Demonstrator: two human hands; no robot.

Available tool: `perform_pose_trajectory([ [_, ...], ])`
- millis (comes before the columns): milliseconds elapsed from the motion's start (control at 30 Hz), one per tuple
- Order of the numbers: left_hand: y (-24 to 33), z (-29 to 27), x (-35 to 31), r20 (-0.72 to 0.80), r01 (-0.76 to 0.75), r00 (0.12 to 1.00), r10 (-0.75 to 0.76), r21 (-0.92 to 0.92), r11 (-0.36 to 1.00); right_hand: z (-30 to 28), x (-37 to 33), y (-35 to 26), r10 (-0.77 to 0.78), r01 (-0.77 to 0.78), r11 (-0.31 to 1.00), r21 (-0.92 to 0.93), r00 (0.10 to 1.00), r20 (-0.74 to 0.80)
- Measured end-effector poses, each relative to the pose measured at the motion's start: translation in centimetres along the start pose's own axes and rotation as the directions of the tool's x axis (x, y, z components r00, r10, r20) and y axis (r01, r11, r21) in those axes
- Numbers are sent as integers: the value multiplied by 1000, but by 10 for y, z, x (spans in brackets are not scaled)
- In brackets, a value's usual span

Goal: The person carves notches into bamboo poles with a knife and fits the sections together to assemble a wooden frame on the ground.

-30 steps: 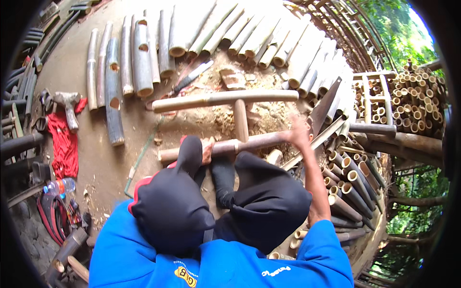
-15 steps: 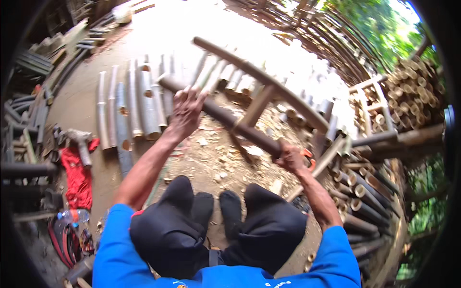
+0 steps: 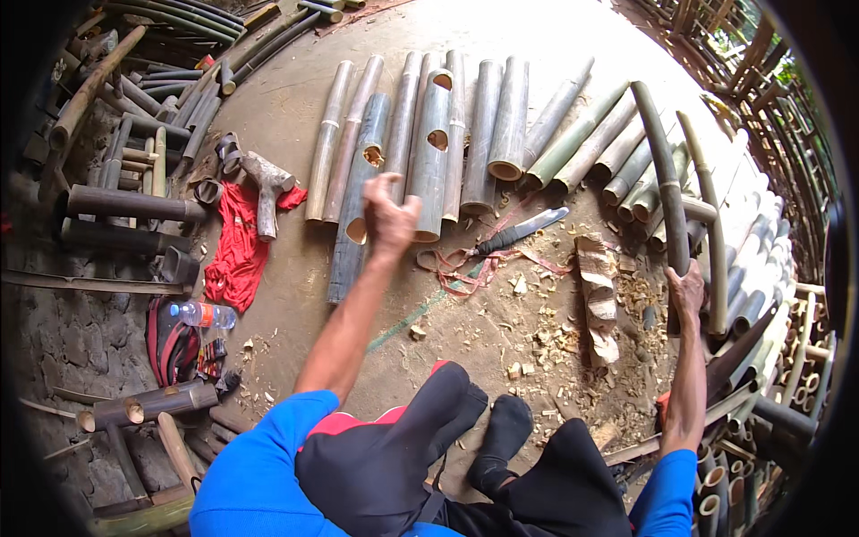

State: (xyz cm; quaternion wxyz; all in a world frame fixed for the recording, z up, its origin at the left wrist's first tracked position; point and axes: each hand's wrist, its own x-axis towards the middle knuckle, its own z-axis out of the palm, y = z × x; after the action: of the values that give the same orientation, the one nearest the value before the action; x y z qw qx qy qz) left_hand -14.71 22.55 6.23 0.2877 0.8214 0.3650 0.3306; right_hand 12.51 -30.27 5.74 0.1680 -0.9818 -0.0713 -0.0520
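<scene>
My right hand (image 3: 687, 291) is wrapped round the lower part of a dark pole in an H-shaped bamboo frame (image 3: 664, 170), which stands tilted at the right. A short crosspiece joins that pole to a thinner, paler one. My left hand (image 3: 390, 215) hovers over or just touches a row of bamboo tubes, fingers apart and loosely curled, with nothing seen in it. Beside it lies a grey bamboo tube with cut holes (image 3: 347, 264). Another holed tube (image 3: 430, 183) is just right of the hand. Whether the fingers touch either tube, I cannot tell.
A knife with a wrapped handle (image 3: 519, 231) lies near pink strips. A notched wooden block (image 3: 596, 300) sits among wood chips. On the left are a wooden mallet (image 3: 267, 192), red cloth (image 3: 237, 259) and a plastic bottle (image 3: 204, 314). Bamboo is stacked along both sides.
My left hand has let go of the bamboo frame and moved to the tubes. My right hand has swung the frame to the right and more upright. The view has turned left.
</scene>
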Motion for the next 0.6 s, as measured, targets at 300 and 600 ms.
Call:
perform_pose_trajectory([
  [300,-190,-64,7,239,408,767,-595,533,741,27,-18,-21,-249,173,933,-316,944,-218],
  [600,-130,-84,-22,137,303,950,-280,-199,932,62,-184,-84,-17,30,998,-53,974,225],
])
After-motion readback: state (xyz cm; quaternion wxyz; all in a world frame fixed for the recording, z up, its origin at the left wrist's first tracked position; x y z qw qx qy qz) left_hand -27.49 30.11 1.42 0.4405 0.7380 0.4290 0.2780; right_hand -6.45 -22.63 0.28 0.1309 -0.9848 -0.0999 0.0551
